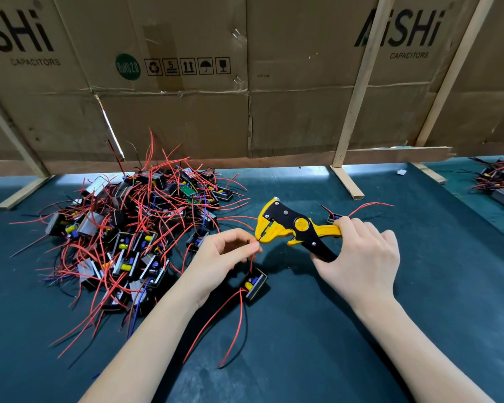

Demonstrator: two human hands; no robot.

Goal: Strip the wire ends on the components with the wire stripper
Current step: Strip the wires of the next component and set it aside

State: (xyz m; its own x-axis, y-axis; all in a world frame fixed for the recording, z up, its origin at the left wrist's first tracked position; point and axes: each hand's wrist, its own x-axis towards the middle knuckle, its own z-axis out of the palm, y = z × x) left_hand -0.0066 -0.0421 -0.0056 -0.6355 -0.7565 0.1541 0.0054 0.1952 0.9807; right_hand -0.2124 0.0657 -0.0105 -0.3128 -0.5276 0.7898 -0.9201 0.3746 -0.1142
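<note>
My right hand [358, 257] grips the handles of a yellow and black wire stripper [288, 225], its jaws pointing left. My left hand [224, 251] pinches a thin wire end right at those jaws. That wire runs down to a small black component [255, 283] with a yellow part inside, hanging just below my left hand, its red wires [213, 324] trailing onto the mat. A big heap of like components with red wires [134, 234] lies to the left.
A dark green mat [317, 330] covers the table. One component with a red wire [336, 217] lies behind my right hand. More components [501, 184] sit at the far right. A cardboard wall on wooden struts [346, 181] closes the back.
</note>
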